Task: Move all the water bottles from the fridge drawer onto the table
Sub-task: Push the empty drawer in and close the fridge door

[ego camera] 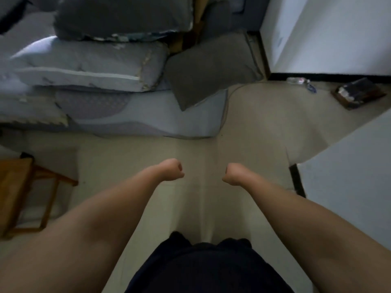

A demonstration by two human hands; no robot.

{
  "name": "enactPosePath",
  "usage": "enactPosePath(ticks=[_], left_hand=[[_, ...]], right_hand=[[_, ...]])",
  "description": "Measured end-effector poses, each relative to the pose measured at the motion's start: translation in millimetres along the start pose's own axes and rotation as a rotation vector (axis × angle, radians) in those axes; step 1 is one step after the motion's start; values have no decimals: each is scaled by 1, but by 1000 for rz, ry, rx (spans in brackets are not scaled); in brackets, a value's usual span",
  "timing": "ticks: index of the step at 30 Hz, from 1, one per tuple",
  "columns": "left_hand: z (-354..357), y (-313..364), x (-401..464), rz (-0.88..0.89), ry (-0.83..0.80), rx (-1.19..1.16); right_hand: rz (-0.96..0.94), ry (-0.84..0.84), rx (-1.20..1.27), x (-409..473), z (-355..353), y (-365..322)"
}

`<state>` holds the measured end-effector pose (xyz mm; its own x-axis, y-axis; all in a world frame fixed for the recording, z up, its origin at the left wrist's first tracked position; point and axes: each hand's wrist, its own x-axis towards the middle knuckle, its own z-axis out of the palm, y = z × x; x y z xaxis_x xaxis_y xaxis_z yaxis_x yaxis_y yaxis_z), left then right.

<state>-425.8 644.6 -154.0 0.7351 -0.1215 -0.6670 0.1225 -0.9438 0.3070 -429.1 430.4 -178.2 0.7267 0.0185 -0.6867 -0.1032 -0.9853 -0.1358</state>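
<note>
Dark shorts point(203, 269) nearest; our left hand point(172, 169) and right hand point(232, 173) hang fisted, holding nothing. No fridge or bottles in view; we should turn from the bedding point(84, 66) at ten o'clock and find the fridge.

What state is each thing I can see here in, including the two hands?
Left hand: fist curled, holding nothing.
Right hand: fist curled, holding nothing.
Grey pillows: stacked on the mattress.
Dark cushion: leaning, tilted against the bedding.
Wooden stool: standing on the floor.
Water bottles, fridge drawer: not in view.
</note>
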Motion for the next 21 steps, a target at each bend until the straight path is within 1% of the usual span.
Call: enactPosePath(ticks=[4, 11, 16, 17, 21], left_hand=[[-14, -68, -15, -91, 57, -112], [-8, -159, -40, -234, 73, -258], [-16, -220, -56, -407, 128, -426], [-21, -235, -59, -456, 142, -471], [-40, -272, -61, -588, 204, -639]], right_hand=[[-107, -13, -104, 18, 1, -75], [-302, -81, -335, 48, 0, -177], [-485, -119, -533, 73, 1, -260], [-535, -132, -583, 80, -2, -285], [-652, -156, -669, 104, -14, -356]])
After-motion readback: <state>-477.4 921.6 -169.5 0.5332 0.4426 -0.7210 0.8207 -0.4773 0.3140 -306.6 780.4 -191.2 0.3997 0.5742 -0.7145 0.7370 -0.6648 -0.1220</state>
